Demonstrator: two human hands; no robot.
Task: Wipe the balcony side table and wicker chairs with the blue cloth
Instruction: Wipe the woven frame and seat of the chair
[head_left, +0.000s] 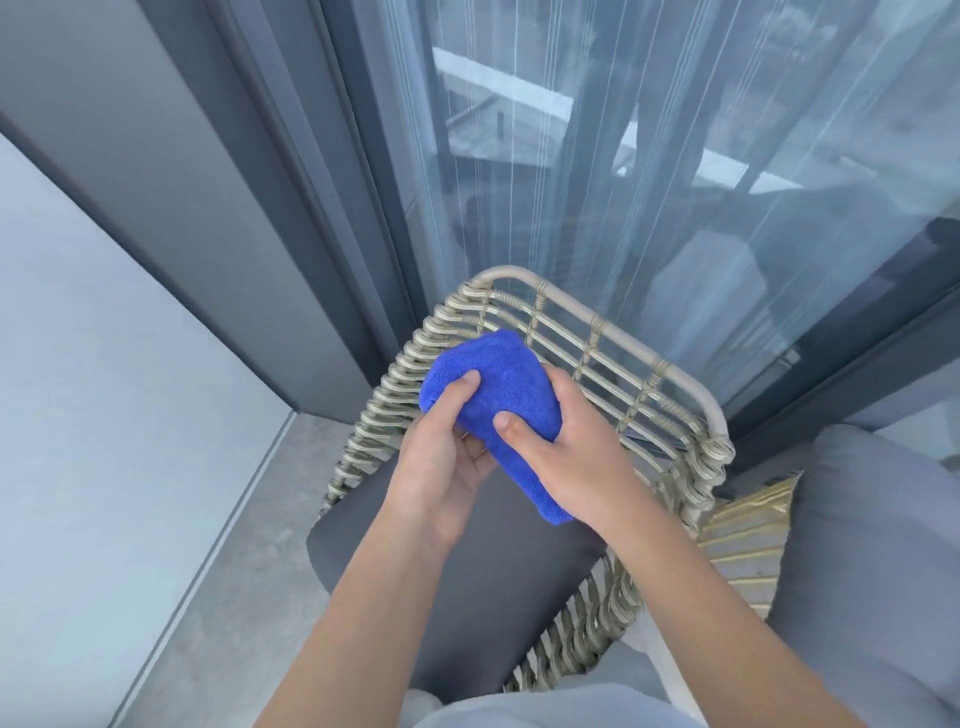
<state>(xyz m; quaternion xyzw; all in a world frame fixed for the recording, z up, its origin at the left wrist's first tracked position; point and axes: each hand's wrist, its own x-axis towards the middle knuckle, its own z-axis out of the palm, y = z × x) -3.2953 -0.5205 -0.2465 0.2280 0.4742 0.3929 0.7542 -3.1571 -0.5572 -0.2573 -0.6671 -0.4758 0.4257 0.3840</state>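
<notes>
Both hands, left hand (441, 467), right hand (566, 452), grip blue cloth (493, 395) above wicker chair (597, 332).

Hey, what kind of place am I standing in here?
Most likely a balcony or small terrace: a wicker chair with a grey seat cushion stands on a concrete floor, right beside a sliding glass door with curtains behind.
</notes>
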